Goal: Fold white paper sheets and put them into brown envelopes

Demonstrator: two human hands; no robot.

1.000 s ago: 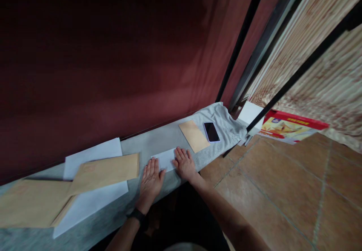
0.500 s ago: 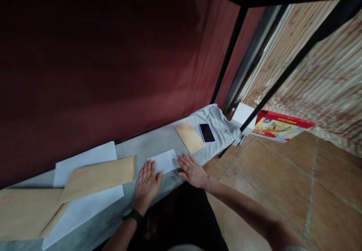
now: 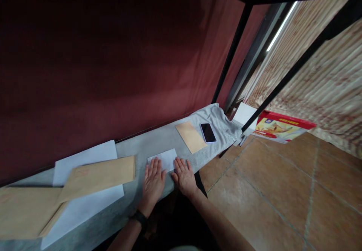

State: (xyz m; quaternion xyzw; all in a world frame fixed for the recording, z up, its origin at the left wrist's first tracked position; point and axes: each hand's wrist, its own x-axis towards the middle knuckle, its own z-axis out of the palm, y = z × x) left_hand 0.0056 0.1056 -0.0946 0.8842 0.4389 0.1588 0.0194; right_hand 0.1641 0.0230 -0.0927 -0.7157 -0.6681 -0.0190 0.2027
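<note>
A small white rectangle of paper (image 3: 167, 159), seemingly folded, lies on the grey cloth-covered shelf (image 3: 152, 141). Flat across its left part rests my left hand (image 3: 154, 179), fingers stretched out, with a dark band at the wrist. My right hand (image 3: 183, 177) lies at the paper's right edge, its fingers also extended and touching or nearly touching it. Just beyond sits a single brown envelope (image 3: 191, 137), and beside that a phone (image 3: 208, 133) with a dark screen. The hands cover the near side of the white paper.
To the left, stacked brown envelopes (image 3: 98, 177) overlap larger white sheets (image 3: 87, 154). A dark red wall (image 3: 127, 73) runs behind the shelf. Black metal posts (image 3: 232, 54) stand at the right end. On the tiled floor are a red and yellow box (image 3: 283, 126) and a white box (image 3: 244, 114).
My left hand has slid right onto the paper. My right hand has drawn left and a little nearer to me, closing the gap between the hands. The paper stays in place.
</note>
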